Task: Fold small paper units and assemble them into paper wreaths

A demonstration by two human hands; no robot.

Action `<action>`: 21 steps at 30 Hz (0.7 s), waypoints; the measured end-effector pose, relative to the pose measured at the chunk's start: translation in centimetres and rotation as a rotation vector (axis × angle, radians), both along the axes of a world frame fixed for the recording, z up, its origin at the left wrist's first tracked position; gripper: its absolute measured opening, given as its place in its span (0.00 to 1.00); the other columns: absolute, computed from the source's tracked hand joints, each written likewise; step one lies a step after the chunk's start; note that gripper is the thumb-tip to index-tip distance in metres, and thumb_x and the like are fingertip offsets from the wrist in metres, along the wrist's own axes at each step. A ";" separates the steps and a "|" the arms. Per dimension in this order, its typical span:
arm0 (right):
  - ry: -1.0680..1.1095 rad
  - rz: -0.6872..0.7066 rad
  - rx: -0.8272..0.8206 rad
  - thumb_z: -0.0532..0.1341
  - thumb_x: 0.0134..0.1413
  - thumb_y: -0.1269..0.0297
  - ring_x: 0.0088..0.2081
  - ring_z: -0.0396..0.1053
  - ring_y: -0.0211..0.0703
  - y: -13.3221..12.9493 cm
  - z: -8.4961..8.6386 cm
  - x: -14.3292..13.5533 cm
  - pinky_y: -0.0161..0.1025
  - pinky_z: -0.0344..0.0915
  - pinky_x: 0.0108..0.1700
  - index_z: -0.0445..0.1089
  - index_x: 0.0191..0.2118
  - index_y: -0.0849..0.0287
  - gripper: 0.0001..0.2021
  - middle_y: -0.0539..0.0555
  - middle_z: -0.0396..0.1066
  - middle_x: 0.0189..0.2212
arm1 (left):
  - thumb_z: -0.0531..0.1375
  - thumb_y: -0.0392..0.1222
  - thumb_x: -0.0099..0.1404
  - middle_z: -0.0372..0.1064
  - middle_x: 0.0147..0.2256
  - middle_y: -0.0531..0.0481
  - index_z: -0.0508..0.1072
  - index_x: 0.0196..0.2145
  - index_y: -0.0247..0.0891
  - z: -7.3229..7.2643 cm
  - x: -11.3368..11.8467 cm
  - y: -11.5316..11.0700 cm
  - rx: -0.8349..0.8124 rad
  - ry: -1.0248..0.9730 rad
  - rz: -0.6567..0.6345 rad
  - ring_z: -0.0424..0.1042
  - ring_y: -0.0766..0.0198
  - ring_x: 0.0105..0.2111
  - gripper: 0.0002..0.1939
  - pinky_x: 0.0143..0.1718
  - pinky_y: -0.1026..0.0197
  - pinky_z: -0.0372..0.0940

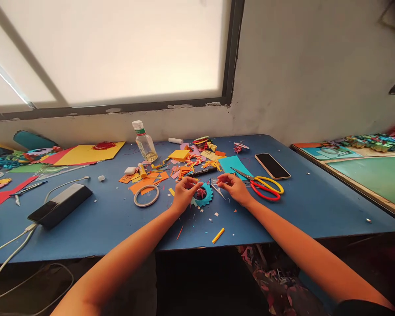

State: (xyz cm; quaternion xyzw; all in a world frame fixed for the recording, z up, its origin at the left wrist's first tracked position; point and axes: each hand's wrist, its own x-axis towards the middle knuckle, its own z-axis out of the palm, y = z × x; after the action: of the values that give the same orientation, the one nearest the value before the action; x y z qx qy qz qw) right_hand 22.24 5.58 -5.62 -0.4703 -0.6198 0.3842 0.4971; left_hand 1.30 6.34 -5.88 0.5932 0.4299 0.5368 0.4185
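Observation:
My left hand [185, 193] is closed in a pinch at the left side of a turquoise scalloped paper disc [208, 197]. A dark red folded paper piece [201, 193] lies at the disc's middle, partly behind my fingertips. What the pinch holds is too small to make out. To the right, my right hand [233, 186] also has thumb and fingertips pressed together, around something I cannot tell. Below its fingertips lies a thin pointed metal tool [220, 192]. Scissors with red and yellow handles [266, 191] rest just right of that hand, their blades over a turquoise paper sheet [236, 166].
A phone [272, 166] lies at right. Behind my hands are orange paper scraps [148, 180], a black marker [202, 172] and a clear bottle [146, 145]. A tape roll [146, 195] lies left, near a cabled black device [61, 205]. A yellow strip [218, 235] sits near the front edge.

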 end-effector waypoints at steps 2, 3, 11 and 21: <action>0.116 0.045 -0.087 0.68 0.40 0.49 0.36 0.72 0.44 -0.5 0.2 -0.7 0.42 0.67 0.39 0.70 0.37 0.56 0.20 0.53 0.74 0.33 | 0.65 0.49 0.54 0.75 0.25 0.49 0.76 0.31 0.34 -0.1 0.0 -0.2 -0.008 -0.003 -0.028 0.74 0.64 0.26 0.14 0.30 0.63 0.67; 0.167 0.064 -0.132 0.68 0.39 0.49 0.36 0.72 0.43 -0.8 0.3 -1.0 0.41 0.66 0.39 0.70 0.38 0.57 0.21 0.53 0.74 0.33 | 0.65 0.50 0.55 0.75 0.27 0.49 0.76 0.32 0.34 -0.1 0.0 -0.3 -0.012 -0.003 -0.044 0.74 0.63 0.27 0.15 0.31 0.63 0.68; 0.452 0.159 -0.443 0.71 0.40 0.54 0.37 0.71 0.38 -2.3 0.5 -2.0 0.37 0.64 0.42 0.73 0.38 0.55 0.18 0.52 0.75 0.35 | 0.63 0.42 0.57 0.77 0.32 0.47 0.80 0.32 0.36 0.8 -0.1 -0.7 -0.001 0.055 -0.155 0.73 0.62 0.33 0.08 0.37 0.62 0.68; 0.461 0.248 -0.531 0.69 0.46 0.60 0.32 0.69 0.32 -1.8 0.6 -2.5 0.32 0.63 0.37 0.71 0.40 0.57 0.15 0.49 0.75 0.31 | 0.64 0.38 0.57 0.77 0.30 0.46 0.81 0.32 0.37 0.9 -0.6 -0.9 -0.080 0.013 -0.292 0.74 0.63 0.30 0.06 0.32 0.65 0.68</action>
State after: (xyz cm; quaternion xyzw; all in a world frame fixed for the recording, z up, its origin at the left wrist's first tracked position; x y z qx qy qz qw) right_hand 19.72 3.80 -5.05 -0.4054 -0.4226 0.6847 0.4338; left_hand 0.74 5.42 -4.96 0.6356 0.3628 0.4490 0.5127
